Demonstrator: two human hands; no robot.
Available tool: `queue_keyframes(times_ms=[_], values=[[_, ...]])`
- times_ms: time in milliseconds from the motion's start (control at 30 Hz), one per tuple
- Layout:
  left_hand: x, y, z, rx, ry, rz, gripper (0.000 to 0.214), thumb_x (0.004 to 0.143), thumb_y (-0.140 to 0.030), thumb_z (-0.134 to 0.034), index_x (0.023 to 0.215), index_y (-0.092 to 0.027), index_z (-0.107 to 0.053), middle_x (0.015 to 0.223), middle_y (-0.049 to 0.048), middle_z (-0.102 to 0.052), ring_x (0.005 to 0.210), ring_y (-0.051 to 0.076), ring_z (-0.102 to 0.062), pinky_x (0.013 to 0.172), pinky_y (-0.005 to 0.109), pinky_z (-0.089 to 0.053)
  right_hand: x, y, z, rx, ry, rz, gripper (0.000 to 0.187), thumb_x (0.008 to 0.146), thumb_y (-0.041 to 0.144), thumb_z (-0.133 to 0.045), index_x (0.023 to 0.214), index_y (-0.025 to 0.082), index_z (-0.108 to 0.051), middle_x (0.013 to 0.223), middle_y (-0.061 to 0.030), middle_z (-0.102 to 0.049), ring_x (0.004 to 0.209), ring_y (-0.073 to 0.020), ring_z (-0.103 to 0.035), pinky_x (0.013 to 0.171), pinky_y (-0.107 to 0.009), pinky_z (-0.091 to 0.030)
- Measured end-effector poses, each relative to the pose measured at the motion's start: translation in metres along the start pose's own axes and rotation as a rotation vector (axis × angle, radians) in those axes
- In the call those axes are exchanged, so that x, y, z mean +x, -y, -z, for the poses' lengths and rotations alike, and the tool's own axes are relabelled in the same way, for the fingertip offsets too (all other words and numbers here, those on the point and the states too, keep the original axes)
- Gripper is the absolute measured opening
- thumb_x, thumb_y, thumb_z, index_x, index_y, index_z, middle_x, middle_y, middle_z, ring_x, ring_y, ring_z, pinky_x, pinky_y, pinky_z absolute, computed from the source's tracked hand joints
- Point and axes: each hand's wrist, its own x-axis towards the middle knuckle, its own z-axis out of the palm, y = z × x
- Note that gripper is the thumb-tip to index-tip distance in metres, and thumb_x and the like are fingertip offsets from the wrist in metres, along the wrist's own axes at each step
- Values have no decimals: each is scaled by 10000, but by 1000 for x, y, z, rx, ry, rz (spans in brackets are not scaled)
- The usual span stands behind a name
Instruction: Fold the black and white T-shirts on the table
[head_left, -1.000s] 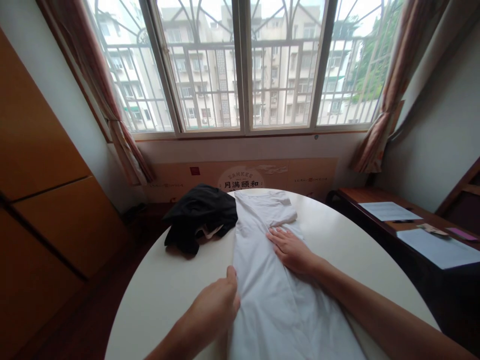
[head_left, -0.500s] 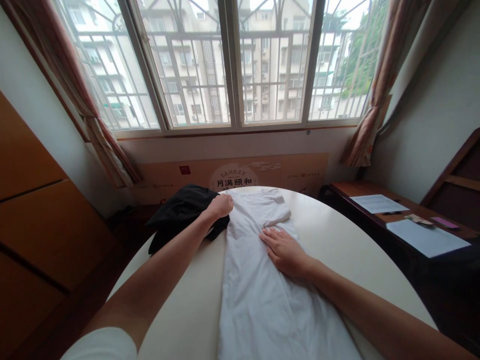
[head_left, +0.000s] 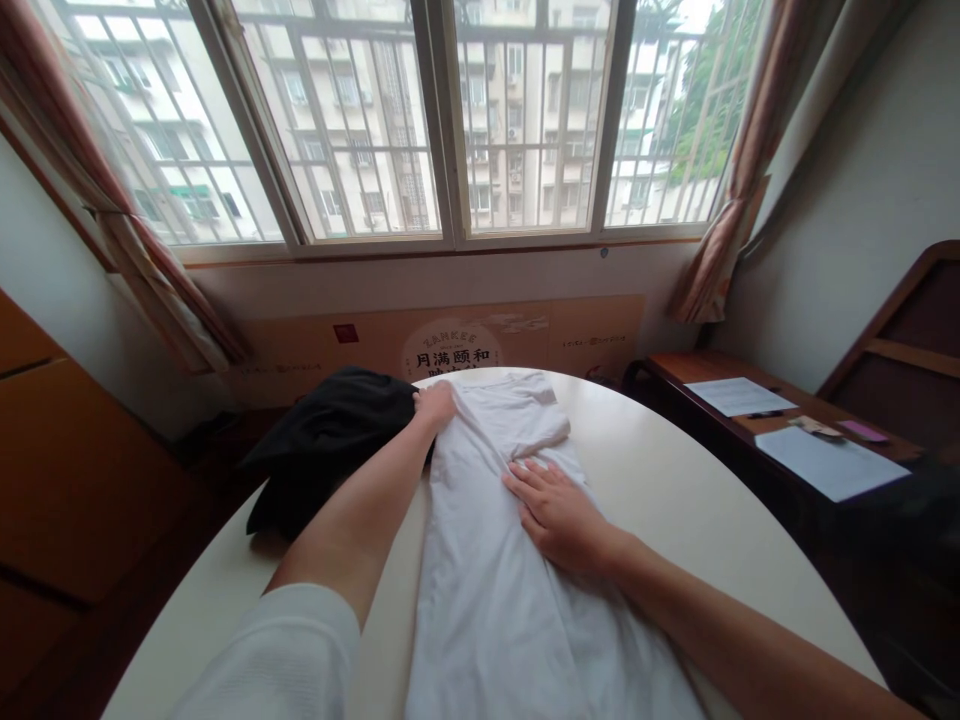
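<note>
A white shirt (head_left: pixel 487 590) lies folded lengthwise down the middle of a round cream table (head_left: pixel 675 500). My left hand (head_left: pixel 435 405) reaches to the shirt's far left corner with its fingers closed on the cloth. My right hand (head_left: pixel 551 505) lies flat on the shirt's middle, fingers stretched out, just below the folded-over sleeve (head_left: pixel 532 425). A crumpled black garment (head_left: pixel 330 445) sits on the table to the left, touching the shirt's far corner.
A low wooden side table (head_left: pixel 750 400) with sheets of paper (head_left: pixel 829 460) and a pen stands at the right. A printed cardboard panel (head_left: pixel 450 345) leans under the window. A wooden cabinet (head_left: pixel 67 480) fills the left wall.
My left hand left the shirt's near left edge and stretched forward to its far left corner by the black garment. My right hand stayed flat on the shirt.
</note>
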Motion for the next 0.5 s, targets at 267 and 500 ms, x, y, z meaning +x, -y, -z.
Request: queue_keyframes(times_ms=[267, 500], values=[[-7, 0, 22, -102, -183, 110, 267, 979, -122, -484, 1179, -153, -658, 1235, 183, -719, 1202, 301, -657, 951, 357, -500, 59, -60, 27, 84, -346, -232, 483, 978, 218, -489, 1420, 84, -631, 1428, -168, -670, 1359, -285, -583, 1200, -410, -402], [-5, 9, 38, 39, -166, 161, 273, 929, -195, -572, 1175, -153, -683, 1300, 195, -708, 1284, 368, -571, 1045, 440, -399, 134, -78, 20, -38, -31, -310, 616, 1061, 342, -431, 1614, 71, -411, 1696, -158, -372, 1581, -239, -313, 1283, -354, -229]])
